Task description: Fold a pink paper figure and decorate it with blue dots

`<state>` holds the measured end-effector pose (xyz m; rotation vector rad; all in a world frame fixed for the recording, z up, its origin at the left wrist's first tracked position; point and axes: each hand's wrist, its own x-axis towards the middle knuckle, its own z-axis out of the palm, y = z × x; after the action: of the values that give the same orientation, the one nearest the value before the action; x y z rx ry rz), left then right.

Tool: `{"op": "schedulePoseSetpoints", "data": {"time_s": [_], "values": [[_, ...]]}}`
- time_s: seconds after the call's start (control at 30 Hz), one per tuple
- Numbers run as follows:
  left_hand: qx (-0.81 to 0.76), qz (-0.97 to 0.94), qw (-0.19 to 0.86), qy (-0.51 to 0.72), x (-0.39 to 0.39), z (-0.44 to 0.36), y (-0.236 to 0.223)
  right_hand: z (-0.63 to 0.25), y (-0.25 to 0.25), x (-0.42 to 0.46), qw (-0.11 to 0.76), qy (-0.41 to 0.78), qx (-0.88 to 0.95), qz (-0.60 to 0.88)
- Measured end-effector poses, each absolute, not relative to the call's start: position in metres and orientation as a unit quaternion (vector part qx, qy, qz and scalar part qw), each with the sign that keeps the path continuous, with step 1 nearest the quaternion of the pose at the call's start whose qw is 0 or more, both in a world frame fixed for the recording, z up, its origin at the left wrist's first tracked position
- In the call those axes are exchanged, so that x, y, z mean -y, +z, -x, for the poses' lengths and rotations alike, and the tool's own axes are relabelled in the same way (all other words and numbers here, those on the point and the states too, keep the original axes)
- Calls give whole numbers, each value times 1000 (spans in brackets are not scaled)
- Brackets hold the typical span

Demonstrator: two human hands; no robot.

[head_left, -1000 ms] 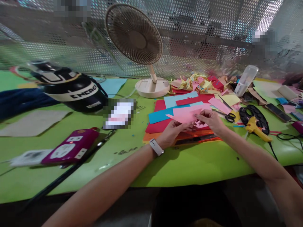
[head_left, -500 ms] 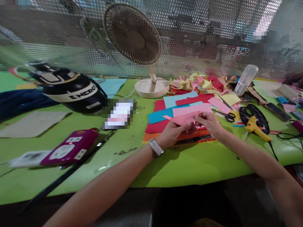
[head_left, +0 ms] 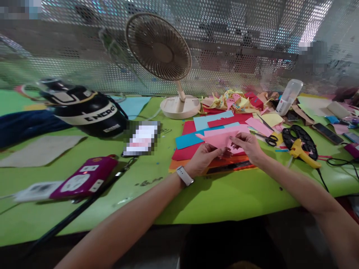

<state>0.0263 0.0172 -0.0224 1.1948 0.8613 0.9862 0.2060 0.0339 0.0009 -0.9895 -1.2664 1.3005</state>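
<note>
"How is the green table cover [head_left: 224, 205] laid out?"

"The desk fan [head_left: 162, 52] stands at the back, probably to leave both arms room. The black insulated bottle [head_left: 94, 116] sits off to the left, likely kept out of the way."

"And the paper stock?"

"Red sheets [head_left: 183, 152] lie over orange ones [head_left: 179, 165] in front of the person, with a blue strip [head_left: 186, 141] across them, seemingly all within easy reach. At the right is a black paint palette [head_left: 294, 131] with the yellow hot glue gun [head_left: 304, 155] against it; the scissors [head_left: 271, 140] lie near, on the right hand's side."

"Where is the piece being handled?"

"The pink paper [head_left: 215, 140] is above the stack, between the left hand [head_left: 206, 157] and the right hand [head_left: 249, 145]. The left thumb and fingers are clamped on its lower edge; the right thumb and forefinger pinch its right end, presumably to steady it. Anything under the fingertips is too small to tell."

"What differs from a second ago?"

"Everything sits slightly lower in view, as if the head tips up. The hands are nearly where they were, but the pink paper leans lower, so more of the flat pink strip [head_left: 242, 127] behind it shows."
</note>
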Motion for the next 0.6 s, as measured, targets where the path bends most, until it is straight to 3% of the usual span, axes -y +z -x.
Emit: {"op": "schedulePoseSetpoints", "data": {"time_s": [0.23, 0.6], "values": [[-388, -560, 591, 432, -19, -22, -21, -227, 10, -55, 583, 533, 422, 445], [-399, -640, 492, 434, -12, -20, -14, -221, 25, -37, 386, 564, 553, 476]]}}
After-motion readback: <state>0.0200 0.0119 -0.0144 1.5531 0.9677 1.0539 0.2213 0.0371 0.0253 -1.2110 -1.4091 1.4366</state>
